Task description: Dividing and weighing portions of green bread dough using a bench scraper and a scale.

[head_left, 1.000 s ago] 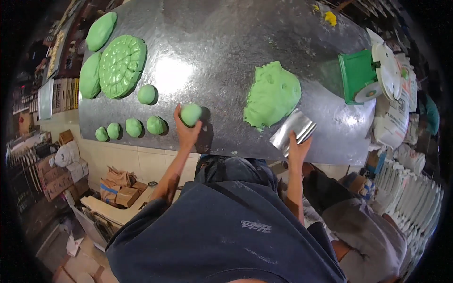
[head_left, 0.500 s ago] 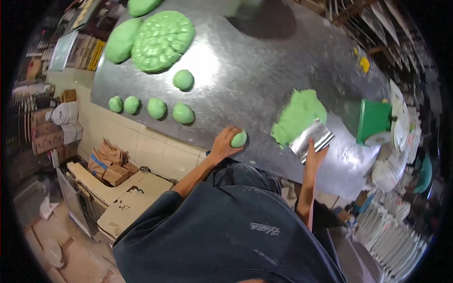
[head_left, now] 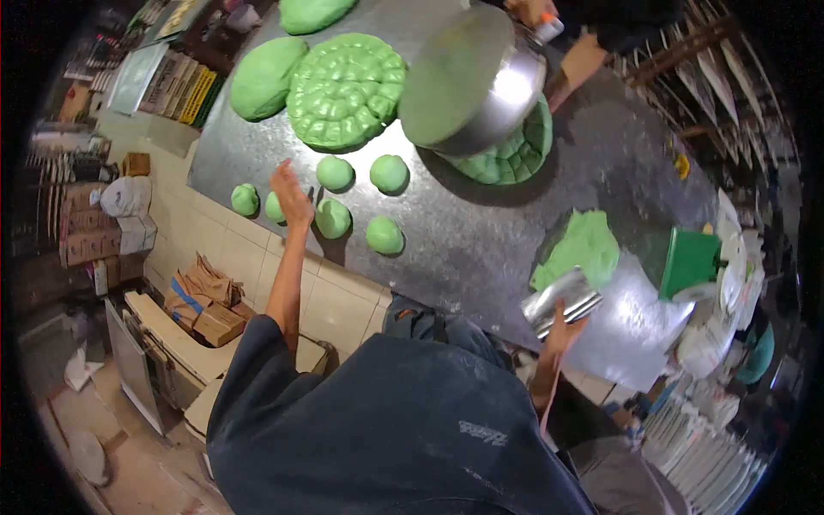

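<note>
My left hand (head_left: 293, 199) reaches over the left front of the metal table (head_left: 463, 223), fingers stretched out and nothing held. It hovers beside several green dough balls (head_left: 384, 234) and partly covers one of them. My right hand (head_left: 562, 330) grips a shiny metal dough scraper (head_left: 560, 300) by its upper edge. Just beyond the scraper spreads a flat, ragged piece of green dough (head_left: 584, 249), and the blade overlaps its near edge in view.
Another person's hand (head_left: 579, 64) is near a tilted round metal pan (head_left: 455, 86) above a segmented green dough disc (head_left: 511, 154). A second segmented disc (head_left: 343, 90) and a smooth dough mound (head_left: 266, 77) lie far left. A green container (head_left: 689, 262) stands right.
My left hand has let go of its dough ball, which now sits among the others, and moved left. The metal pan and segmented disc have come into view. The view has shifted.
</note>
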`<state>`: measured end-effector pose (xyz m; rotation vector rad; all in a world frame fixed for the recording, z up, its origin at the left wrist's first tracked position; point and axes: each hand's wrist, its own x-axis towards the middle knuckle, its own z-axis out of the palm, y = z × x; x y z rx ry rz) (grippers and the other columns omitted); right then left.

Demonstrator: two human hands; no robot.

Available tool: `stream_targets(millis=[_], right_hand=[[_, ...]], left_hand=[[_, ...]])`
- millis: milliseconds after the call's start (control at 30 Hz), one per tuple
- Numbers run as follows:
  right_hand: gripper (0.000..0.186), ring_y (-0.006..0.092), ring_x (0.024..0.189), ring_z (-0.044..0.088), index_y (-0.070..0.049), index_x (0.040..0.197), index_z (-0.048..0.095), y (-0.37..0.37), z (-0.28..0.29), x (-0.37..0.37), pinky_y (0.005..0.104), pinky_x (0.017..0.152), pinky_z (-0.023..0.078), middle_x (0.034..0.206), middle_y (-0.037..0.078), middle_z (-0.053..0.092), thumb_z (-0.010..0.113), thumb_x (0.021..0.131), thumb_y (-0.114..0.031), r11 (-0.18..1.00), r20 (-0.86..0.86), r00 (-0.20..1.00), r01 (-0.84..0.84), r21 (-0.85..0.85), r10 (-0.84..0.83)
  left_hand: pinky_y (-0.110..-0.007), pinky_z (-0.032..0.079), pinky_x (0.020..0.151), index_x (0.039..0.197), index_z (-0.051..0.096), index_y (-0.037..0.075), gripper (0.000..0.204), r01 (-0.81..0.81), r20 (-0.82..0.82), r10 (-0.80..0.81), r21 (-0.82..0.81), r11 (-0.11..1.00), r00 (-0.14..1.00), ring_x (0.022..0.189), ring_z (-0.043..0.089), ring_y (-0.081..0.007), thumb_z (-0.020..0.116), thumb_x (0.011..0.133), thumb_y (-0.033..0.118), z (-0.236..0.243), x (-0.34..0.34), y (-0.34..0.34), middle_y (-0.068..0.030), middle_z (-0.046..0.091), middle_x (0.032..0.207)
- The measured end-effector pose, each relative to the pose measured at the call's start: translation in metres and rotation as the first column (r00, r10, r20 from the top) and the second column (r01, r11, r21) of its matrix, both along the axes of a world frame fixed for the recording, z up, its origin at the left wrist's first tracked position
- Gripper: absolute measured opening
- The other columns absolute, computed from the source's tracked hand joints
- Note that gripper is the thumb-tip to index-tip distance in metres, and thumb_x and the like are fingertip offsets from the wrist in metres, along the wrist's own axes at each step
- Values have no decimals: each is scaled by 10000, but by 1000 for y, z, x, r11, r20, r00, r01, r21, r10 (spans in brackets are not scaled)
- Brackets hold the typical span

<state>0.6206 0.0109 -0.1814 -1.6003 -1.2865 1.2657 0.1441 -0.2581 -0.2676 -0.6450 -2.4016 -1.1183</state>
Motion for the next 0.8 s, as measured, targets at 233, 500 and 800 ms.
stream_targets(millis=[233, 500, 800], right_hand=[[486, 273, 1095, 562, 30, 1306, 414, 55, 27, 73, 372, 889, 461, 1189, 210, 576, 597, 875, -98, 911, 617, 762, -376, 172, 198], [351, 371, 798, 634, -92, 1143, 501, 103, -6, 18, 459, 633, 520, 947, 174, 628, 580, 802, -71, 503, 784, 211, -852, -145, 583], [303, 379, 747, 629, -70, 1115, 499, 117, -65, -40, 460, 626, 510, 883, 165, 609, 585, 833, -138, 435, 729, 326, -900, 43, 602]], left_hand=[[-292, 433, 657, 1067, 546, 33, 217, 524, 504, -615, 327, 786, 607, 744, 530, -155, 595, 900, 165, 43, 223, 119, -95, 563, 907], [-280, 474, 641, 1118, 554, 47, 279, 660, 662, -631, 266, 702, 405, 746, 567, -155, 647, 884, 167, 47, 307, 234, -91, 586, 940], [-340, 473, 757, 1066, 577, 23, 186, 548, 603, -459, 44, 836, 653, 867, 569, -249, 581, 893, 93, 45, 341, 215, -140, 562, 1014]])
